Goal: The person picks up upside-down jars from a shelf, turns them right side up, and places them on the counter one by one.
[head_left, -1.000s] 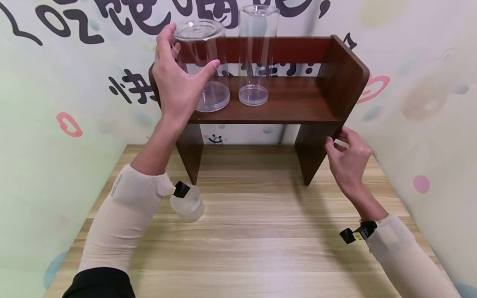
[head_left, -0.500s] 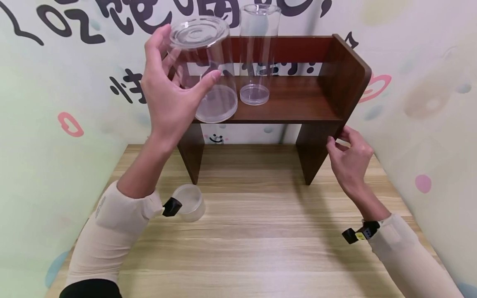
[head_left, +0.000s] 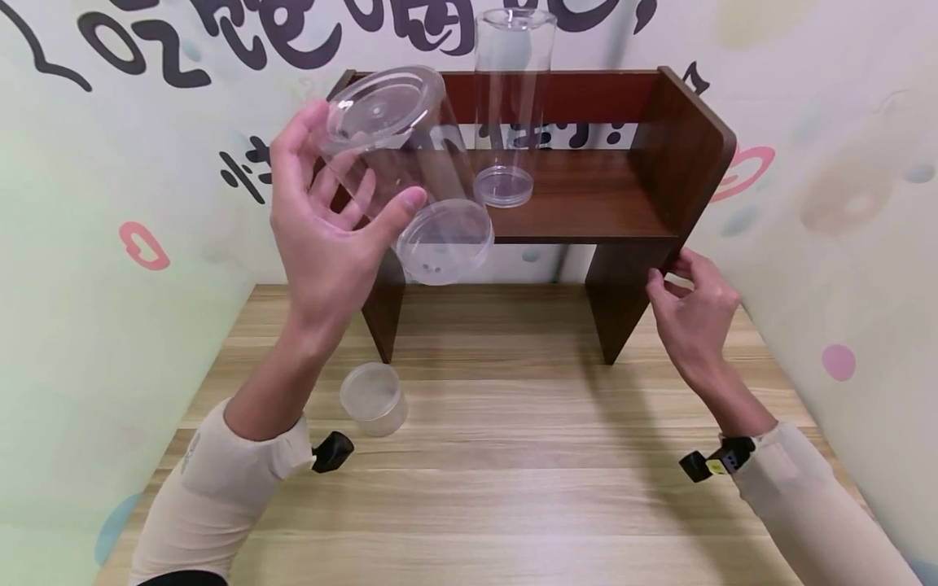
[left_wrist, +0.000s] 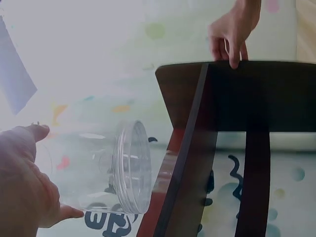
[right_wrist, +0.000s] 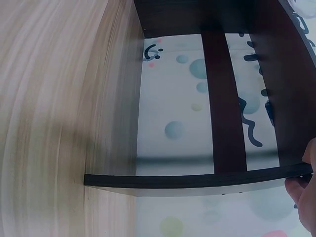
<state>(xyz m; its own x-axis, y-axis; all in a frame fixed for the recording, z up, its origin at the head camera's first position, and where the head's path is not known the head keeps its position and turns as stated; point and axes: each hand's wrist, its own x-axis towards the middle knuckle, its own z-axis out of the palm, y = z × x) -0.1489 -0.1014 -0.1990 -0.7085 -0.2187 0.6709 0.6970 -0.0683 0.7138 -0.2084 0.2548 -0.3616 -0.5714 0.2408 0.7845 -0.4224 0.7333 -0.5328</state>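
My left hand (head_left: 322, 203) grips a wide clear plastic jar (head_left: 410, 163) round its side, thumb on the near face. The jar is tilted in front of the brown wooden shelf (head_left: 579, 191), its ridged end (left_wrist: 133, 168) pointing down and right in the head view. Behind it a tall narrow clear jar (head_left: 513, 106) stands upright on the shelf board. At the shelf's right side panel, my right hand (head_left: 692, 313) pinches the front edge between thumb and fingers, as the right wrist view shows by the fingers (right_wrist: 301, 190) at the panel's edge.
On the light wood table (head_left: 498, 472), a small translucent round tub (head_left: 374, 399) stands near the shelf's left leg. Behind the shelf is a patterned wall (head_left: 176, 325) with black lettering. Walls close in on both sides of the table.
My left hand has brought the wide jar off the shelf board, forward and down, and has tipped it. The right hand holds the same spot on the shelf.
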